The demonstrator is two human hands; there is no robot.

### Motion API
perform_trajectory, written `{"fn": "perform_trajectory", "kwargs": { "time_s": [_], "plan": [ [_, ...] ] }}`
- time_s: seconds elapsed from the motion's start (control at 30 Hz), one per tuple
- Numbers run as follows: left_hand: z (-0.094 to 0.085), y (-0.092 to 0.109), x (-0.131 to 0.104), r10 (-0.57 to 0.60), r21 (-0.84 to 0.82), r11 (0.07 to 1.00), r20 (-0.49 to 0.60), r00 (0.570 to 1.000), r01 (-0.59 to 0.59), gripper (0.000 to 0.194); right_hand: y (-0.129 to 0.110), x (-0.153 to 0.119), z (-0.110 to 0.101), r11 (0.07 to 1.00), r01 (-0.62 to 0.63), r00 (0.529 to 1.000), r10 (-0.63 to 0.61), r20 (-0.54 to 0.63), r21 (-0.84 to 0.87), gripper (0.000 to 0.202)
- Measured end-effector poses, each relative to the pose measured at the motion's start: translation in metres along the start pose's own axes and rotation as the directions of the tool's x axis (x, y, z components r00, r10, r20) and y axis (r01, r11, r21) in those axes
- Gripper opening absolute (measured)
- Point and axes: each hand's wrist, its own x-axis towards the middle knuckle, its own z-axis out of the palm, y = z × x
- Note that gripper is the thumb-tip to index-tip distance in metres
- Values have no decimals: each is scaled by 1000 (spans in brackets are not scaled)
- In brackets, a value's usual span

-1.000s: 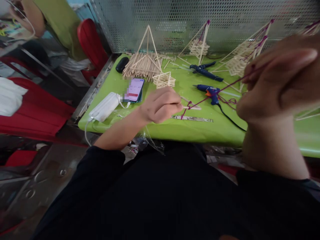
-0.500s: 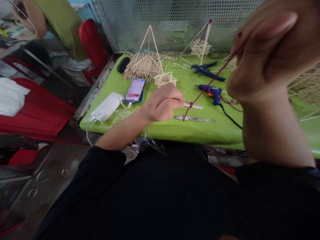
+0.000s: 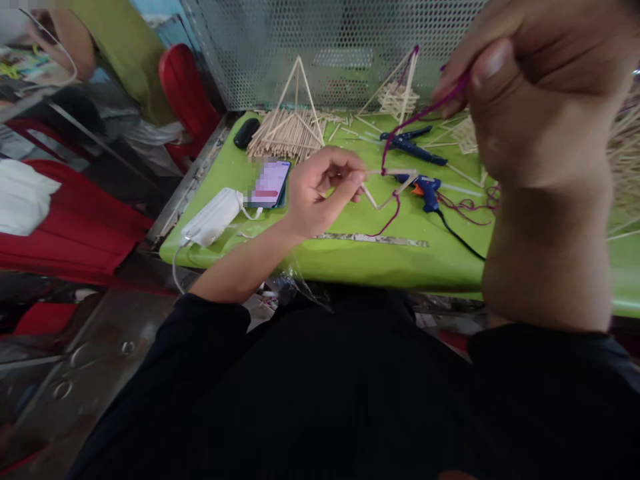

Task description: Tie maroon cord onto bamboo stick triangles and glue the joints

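Observation:
My left hand (image 3: 327, 190) pinches one side of a small wooden stick frame (image 3: 411, 179), holding it above the green table. Purple yarn (image 3: 391, 143) runs from the frame up to my raised right hand (image 3: 520, 100), whose thumb and fingers are closed on it. A loose tail of that yarn hangs from the frame's near side, over a narrow patterned strip (image 3: 400, 240) on the table. Just behind the frame lies a blue glue gun (image 3: 425, 190) with an orange trigger. Blue-black cutters (image 3: 415, 145) rest farther back.
A stick pyramid (image 3: 299, 93) stands by a heap of thin sticks (image 3: 280, 133). A phone (image 3: 270, 183) and a white power bank (image 3: 215, 215) lie at left. Another pyramid with yarn (image 3: 413, 73) stands near the perforated metal panel (image 3: 300, 27). Another person (image 3: 120, 53) is at upper left.
My right hand has come lower, and the taut yarn has slackened into a curve. My left hand has turned its grip, tilting the stick frame so its outline shows above the table.

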Motion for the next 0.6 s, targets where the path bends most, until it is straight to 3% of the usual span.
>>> {"fn": "perform_trajectory", "kwargs": {
  "time_s": [0.1, 0.17, 0.3, 0.43, 0.5, 0.6],
  "plan": [
    [4, 16, 3, -223, -114, 970, -67, 972, 215, 30, 18, 2, 9, 967, 184, 979, -197, 56, 177, 25],
    [4, 21, 6, -336, -150, 935, -80, 938, 322, 30, 30, -1, 19, 953, 211, 972, -228, 55, 218, 19],
    [3, 18, 9, -419, -181, 898, -70, 905, 402, 25, 53, -13, 44, 962, 89, 995, -98, 23, 257, 31],
    [2, 9, 7, -416, -271, 878, -22, 909, 395, 27, 70, -26, 61, 951, -170, 976, 126, 177, 257, 55],
    [1, 5, 7, -413, -316, 863, 7, 911, 394, 29, 75, -29, 64, 947, -228, 960, 180, 216, 226, 54],
    [-2, 0, 8, -466, -346, 822, 50, 883, 453, 30, 75, -32, 66, 959, -209, 968, 175, 180, 192, 41]
  ]
}}
